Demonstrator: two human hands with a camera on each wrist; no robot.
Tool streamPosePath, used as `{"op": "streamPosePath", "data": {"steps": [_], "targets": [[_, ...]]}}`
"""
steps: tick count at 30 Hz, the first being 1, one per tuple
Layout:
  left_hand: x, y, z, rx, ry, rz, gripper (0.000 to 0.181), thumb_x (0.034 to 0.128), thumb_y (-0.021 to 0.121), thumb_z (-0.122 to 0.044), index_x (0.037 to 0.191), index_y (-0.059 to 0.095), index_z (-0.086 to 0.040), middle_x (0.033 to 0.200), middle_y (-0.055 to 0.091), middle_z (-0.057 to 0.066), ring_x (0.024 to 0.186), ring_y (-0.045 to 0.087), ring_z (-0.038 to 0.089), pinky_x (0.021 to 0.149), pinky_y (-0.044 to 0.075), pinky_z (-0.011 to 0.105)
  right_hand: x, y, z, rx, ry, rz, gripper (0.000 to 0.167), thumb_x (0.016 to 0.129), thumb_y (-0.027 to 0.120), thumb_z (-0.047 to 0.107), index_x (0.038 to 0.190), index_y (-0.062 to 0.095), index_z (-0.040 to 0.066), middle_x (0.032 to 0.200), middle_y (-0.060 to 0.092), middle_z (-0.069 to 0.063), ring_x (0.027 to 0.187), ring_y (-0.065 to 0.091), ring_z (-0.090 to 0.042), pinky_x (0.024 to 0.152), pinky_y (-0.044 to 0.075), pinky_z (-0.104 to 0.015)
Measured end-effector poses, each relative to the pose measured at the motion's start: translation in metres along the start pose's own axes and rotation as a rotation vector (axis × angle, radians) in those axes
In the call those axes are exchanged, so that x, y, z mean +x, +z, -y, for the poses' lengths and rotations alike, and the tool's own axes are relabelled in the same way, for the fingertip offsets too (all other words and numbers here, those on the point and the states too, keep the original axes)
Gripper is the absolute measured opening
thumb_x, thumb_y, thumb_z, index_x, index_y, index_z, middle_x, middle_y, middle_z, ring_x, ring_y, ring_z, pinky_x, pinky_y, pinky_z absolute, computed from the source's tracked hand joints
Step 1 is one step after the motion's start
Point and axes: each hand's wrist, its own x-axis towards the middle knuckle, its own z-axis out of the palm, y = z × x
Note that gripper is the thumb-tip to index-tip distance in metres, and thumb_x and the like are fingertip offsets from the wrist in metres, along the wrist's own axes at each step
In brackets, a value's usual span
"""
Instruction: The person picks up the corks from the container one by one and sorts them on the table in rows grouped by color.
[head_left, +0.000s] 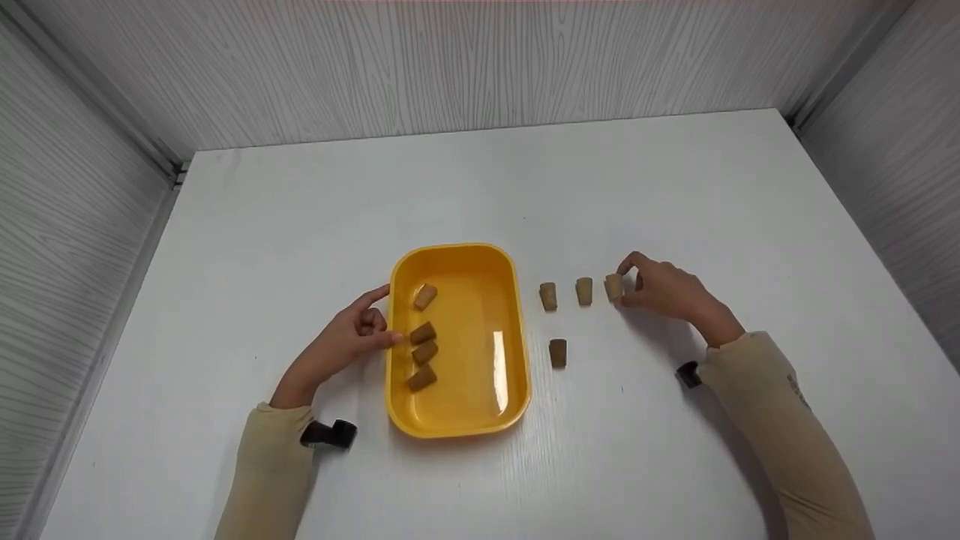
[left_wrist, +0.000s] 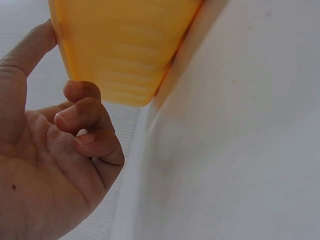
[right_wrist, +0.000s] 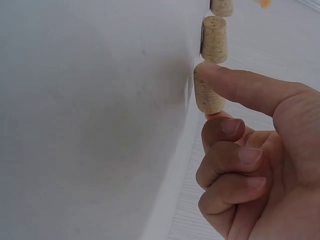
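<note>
A yellow tray (head_left: pixel 459 431) stands on the white table, with several cork stoppers inside along its left side, among them a light cork (head_left: pixel 425 296) and a darker cork (head_left: pixel 421 378). My left hand (head_left: pixel 341 343) grips the tray's left rim between thumb and index finger, its other fingers curled beside the outer wall. To the right of the tray, my right hand (head_left: pixel 667 291) pinches a light cork stopper (right_wrist: pixel 207 92) between thumb and index finger. This cork is at the right end of a row with a middle cork (head_left: pixel 584 291) and a left cork (head_left: pixel 548 296).
Below the row is a darker cork (head_left: pixel 558 352), close to the tray's right wall. A wood-grain panel (head_left: pixel 465 67) rises behind the table (head_left: pixel 337 195), and similar panels stand at both sides.
</note>
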Motion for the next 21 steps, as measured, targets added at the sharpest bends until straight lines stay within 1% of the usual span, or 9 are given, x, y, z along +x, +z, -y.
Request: {"op": "streamPosePath", "data": {"steps": [4,11,17,21], "targets": [[0.0003,0.0,-0.0002,0.005,-0.003,0.003,0.075,0.0875,0.071,-0.023,0.15,0.031,-0.01,0.081,0.048,0.0,0.068,0.042,0.008,0.065,0.037,0.02,-0.0011,-0.0011,-0.0009,-0.005,0.011,0.006,0.046,0.09,0.066,0.026,0.127,0.05,0.005,0.103,0.062,-0.019,0.082,0.058,-0.026,0.068,0.044,-0.039],[0.0003,-0.0006,0.0007,0.004,0.001,-0.001,0.075,0.0872,0.071,-0.021,0.15,0.032,-0.01,0.08,0.048,0.0,0.067,0.041,0.008,0.064,0.037,0.02,-0.0015,-0.0021,-0.0037,0.008,0.024,0.022,0.046,0.09,0.065,0.028,0.128,0.048,0.007,0.106,0.06,-0.019,0.088,0.058,-0.028,0.073,0.043,-0.042],[-0.0005,0.0,-0.0003,-0.009,0.012,0.009,0.075,0.0878,0.071,-0.02,0.15,0.031,-0.011,0.081,0.048,0.0,0.066,0.041,0.007,0.063,0.036,0.02,-0.0028,-0.0013,-0.0075,0.034,0.009,0.031,0.052,0.089,0.067,0.027,0.133,0.046,0.007,0.1,0.061,-0.016,0.083,0.058,-0.025,0.07,0.043,-0.038],[-0.0008,-0.0002,-0.0012,-0.003,0.006,0.007,0.075,0.0877,0.071,-0.021,0.15,0.031,-0.011,0.081,0.048,0.0,0.066,0.041,0.007,0.063,0.037,0.02,-0.0038,-0.0021,-0.0096,0.055,-0.008,0.032,0.053,0.091,0.066,0.026,0.135,0.046,0.007,0.1,0.061,-0.016,0.082,0.058,-0.023,0.07,0.043,-0.036]]}}
